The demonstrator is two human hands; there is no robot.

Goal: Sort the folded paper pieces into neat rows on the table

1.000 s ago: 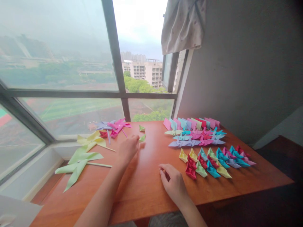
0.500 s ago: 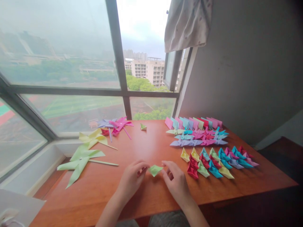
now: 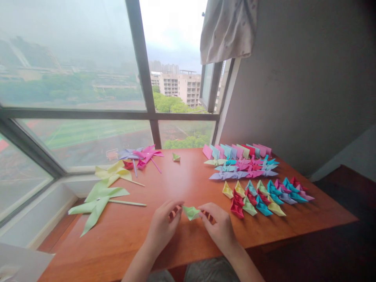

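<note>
Between my hands, near the front of the wooden table [image 3: 123, 239], is a light green folded paper boat [image 3: 191, 213]. My left hand [image 3: 167, 219] pinches its left tip, thumb and forefinger closed together. The right tip is pinched the same way by my right hand [image 3: 217, 221]. The boat's sides look slightly spread, with its middle fold standing up. To the right lie rows of finished paper boats in several colours, among them a yellow boat [image 3: 277, 208] and a red boat [image 3: 237, 208].
Paper cranes [image 3: 229, 175] and folded paper pieces [image 3: 234, 151] line the back right. A small green boat [image 3: 176, 157] stands far back. At left lie a green pinwheel [image 3: 101, 199], a yellow pinwheel [image 3: 116, 172] and a pink pinwheel [image 3: 148, 154]. Windows [image 3: 79, 113] border the table.
Both hands still hold the green boat by its tips; its sides now look more opened, with the middle raised. The view has shifted slightly.
</note>
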